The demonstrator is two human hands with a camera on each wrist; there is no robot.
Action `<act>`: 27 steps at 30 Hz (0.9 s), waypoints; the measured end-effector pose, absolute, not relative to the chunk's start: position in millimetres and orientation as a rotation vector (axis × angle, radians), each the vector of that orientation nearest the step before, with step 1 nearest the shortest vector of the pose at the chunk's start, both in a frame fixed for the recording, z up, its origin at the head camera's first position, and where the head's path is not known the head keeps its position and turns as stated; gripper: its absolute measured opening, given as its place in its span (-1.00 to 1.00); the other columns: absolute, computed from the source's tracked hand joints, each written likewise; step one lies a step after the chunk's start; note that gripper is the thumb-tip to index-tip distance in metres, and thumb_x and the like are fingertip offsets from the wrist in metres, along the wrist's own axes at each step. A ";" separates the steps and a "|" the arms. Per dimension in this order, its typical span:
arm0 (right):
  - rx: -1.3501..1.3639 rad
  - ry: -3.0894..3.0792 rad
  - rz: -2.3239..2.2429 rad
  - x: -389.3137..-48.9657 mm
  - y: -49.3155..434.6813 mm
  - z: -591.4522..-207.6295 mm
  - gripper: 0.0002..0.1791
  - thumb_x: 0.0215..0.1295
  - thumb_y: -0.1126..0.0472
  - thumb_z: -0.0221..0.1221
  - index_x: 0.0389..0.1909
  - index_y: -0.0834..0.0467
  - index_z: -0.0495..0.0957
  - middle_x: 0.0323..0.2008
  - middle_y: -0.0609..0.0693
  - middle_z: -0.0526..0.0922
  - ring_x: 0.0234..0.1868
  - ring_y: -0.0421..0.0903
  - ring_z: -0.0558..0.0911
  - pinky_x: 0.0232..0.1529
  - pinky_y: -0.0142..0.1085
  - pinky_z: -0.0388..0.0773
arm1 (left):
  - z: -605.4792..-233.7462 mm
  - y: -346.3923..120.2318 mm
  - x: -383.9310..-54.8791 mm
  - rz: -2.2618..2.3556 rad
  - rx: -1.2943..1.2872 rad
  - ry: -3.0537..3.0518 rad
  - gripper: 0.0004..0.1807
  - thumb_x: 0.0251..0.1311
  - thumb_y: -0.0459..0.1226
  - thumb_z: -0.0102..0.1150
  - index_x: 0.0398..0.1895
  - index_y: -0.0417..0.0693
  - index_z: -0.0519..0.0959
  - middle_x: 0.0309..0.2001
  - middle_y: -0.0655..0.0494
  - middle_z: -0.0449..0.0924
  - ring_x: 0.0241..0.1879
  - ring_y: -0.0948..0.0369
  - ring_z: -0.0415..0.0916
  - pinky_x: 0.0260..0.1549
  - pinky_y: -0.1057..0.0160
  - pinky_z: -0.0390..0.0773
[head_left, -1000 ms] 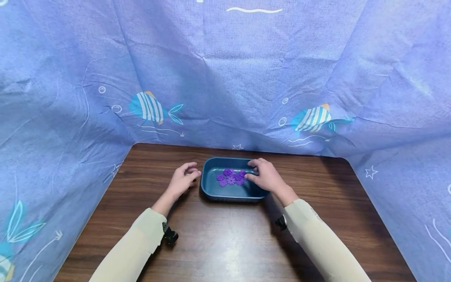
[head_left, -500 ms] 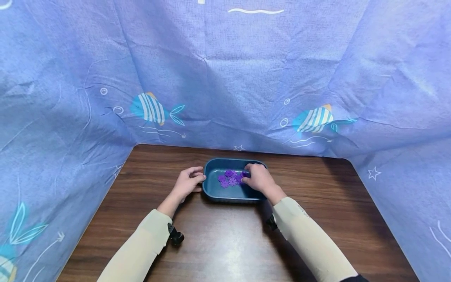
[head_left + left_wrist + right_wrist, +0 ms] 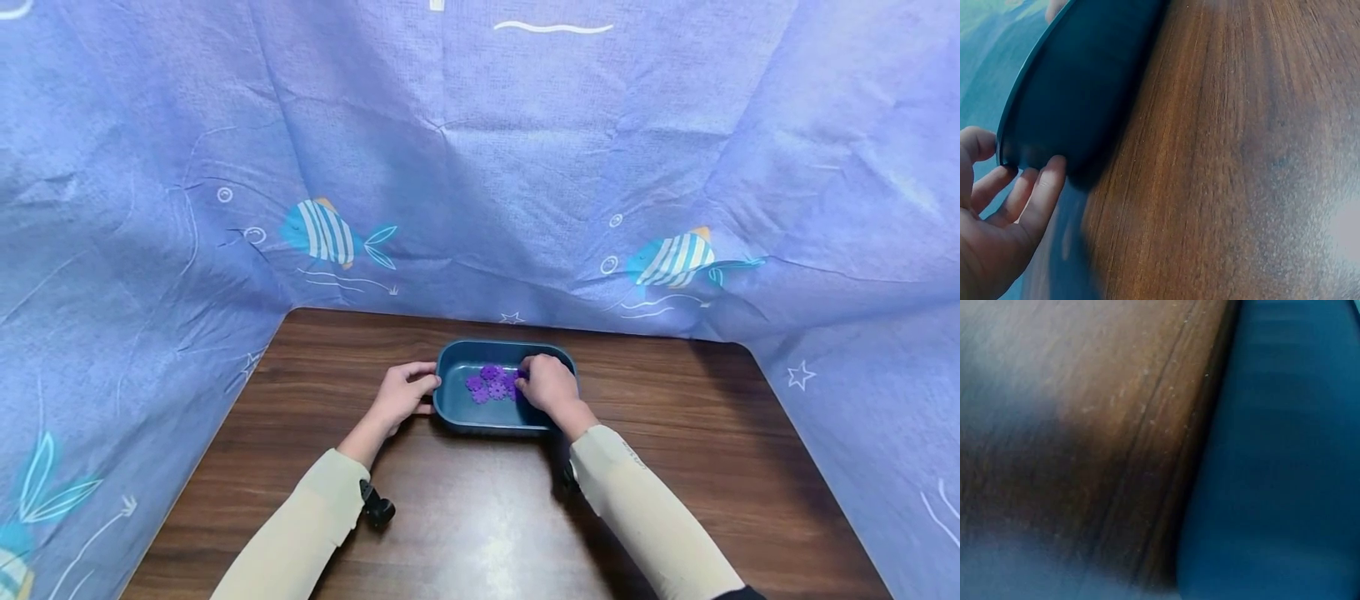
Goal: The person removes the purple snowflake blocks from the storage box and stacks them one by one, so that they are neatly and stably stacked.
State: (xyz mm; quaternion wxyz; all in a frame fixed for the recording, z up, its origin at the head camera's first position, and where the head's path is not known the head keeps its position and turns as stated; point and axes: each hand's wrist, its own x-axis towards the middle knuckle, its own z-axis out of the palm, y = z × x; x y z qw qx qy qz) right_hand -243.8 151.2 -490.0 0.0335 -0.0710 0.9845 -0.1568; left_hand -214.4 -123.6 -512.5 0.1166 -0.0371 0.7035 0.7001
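Observation:
A dark blue, rounded rectangular box (image 3: pixel 480 421) sits near the far side of the table, with several small purple toothed, flower-shaped pieces (image 3: pixel 496 388) lying in it. At its left end my left hand (image 3: pixel 403 393) holds the rim and wall. In the left wrist view, the thumb (image 3: pixel 982 142) lies by the rim and the fingertips (image 3: pixel 1055 169) touch the outer wall. My right hand (image 3: pixel 550 385) reaches over the near right side into the box, fingers bent down at the purple pieces. Whether it pinches one is hidden. Only the box's outer wall (image 3: pixel 1272 462) and table show in the right wrist view.
The brown wood-grain table (image 3: pixel 465 517) lies under both forearms. A blue fish-patterned cloth (image 3: pixel 480 183) hangs behind it and at both sides. A small black camera (image 3: pixel 378 508) is strapped below the left wrist.
My left hand has moved right, from beside the box onto its end. My right hand has shifted left and lower into the box, its fingers drawing in at the purple pieces.

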 end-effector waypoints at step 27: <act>-0.237 3.043 -0.524 -249.6 148.2 -495.0 -0.68 0.29 0.10 0.37 0.01 0.14 0.71 0.00 0.13 0.70 0.01 0.08 0.65 0.05 0.03 0.67 | -509.5 -120.6 -214.1 2.012 -0.137 2.102 -0.54 0.37 -0.34 0.20 0.31 -0.27 0.54 0.12 -0.33 0.62 -0.12 0.03 0.70 -0.26 0.08 0.79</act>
